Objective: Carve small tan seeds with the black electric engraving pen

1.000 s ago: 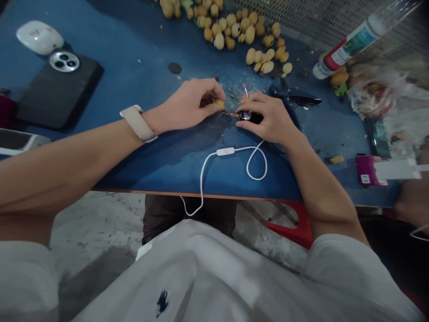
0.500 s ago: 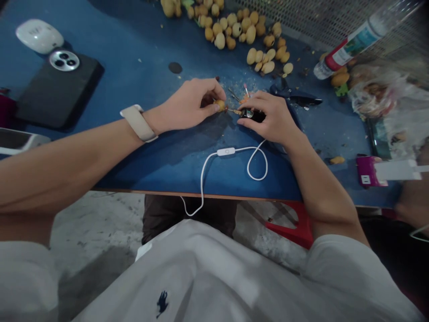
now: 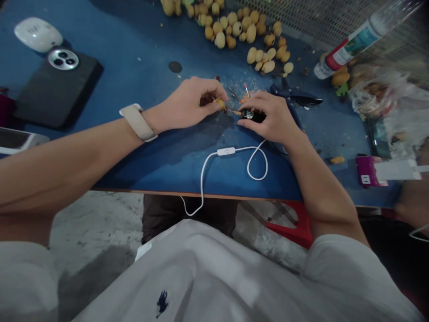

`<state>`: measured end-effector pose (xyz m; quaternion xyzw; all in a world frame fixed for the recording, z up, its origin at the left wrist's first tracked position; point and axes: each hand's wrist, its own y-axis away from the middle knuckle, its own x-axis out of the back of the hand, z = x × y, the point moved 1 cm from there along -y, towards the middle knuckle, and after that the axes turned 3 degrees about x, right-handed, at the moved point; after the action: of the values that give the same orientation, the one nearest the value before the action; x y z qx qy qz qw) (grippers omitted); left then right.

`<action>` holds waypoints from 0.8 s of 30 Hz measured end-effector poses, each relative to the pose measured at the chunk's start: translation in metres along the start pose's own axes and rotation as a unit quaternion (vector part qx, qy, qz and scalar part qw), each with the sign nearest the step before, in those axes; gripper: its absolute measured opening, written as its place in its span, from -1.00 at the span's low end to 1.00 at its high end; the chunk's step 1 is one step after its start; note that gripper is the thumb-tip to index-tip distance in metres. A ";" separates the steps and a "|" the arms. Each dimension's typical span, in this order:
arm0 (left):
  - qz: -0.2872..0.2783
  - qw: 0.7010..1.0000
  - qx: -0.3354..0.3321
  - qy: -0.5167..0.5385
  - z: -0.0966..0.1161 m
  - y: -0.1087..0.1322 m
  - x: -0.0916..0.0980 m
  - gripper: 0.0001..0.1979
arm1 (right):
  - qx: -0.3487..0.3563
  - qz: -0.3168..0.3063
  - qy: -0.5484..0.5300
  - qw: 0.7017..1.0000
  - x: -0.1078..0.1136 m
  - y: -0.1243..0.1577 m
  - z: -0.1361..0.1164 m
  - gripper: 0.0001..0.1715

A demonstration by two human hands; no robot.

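Note:
My left hand (image 3: 194,103) pinches a small yellowish-tan gourd-like piece (image 3: 220,103) between thumb and fingertips. A dark spot shows at its right end. My right hand (image 3: 275,114) is wrapped round a small black rotary tool (image 3: 257,116) with a brass-coloured chuck. Its thin bit points left and meets or nearly meets the dark end of the piece; contact is too small to tell. Behind the hands, loose bits (image 3: 247,91), one with a pink tip, lie among pale crumbs. A white cord with an inline switch (image 3: 226,151) lies in front of the hands.
Many tan gourd-like pieces (image 3: 246,31) lie at the back. A black phone (image 3: 55,91) and a white case (image 3: 38,35) are at left. At right are a plastic bottle (image 3: 351,47), a plastic bag (image 3: 377,91) and a purple box (image 3: 368,171). Another person's arm (image 3: 414,197) shows far right.
Both hands keep nearly the same places and grips. The left fingers and the held piece have shifted very slightly; the tool stays pointed at it.

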<state>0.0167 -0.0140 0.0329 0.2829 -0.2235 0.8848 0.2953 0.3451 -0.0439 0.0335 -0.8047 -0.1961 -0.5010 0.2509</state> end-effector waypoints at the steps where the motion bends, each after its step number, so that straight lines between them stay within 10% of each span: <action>1: 0.003 1.000 -0.002 -0.001 0.000 0.000 0.000 -0.42 | 0.000 -0.001 0.000 1.000 0.001 0.000 -0.001 -0.59; 24: -0.002 1.000 0.023 -0.004 -0.003 0.000 0.000 -0.46 | 0.006 0.003 0.000 1.000 -0.002 0.000 0.000 -0.59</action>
<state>0.0151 -0.0120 0.0308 0.2933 -0.2042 0.8880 0.2895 0.3445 -0.0442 0.0317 -0.8041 -0.1968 -0.4987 0.2570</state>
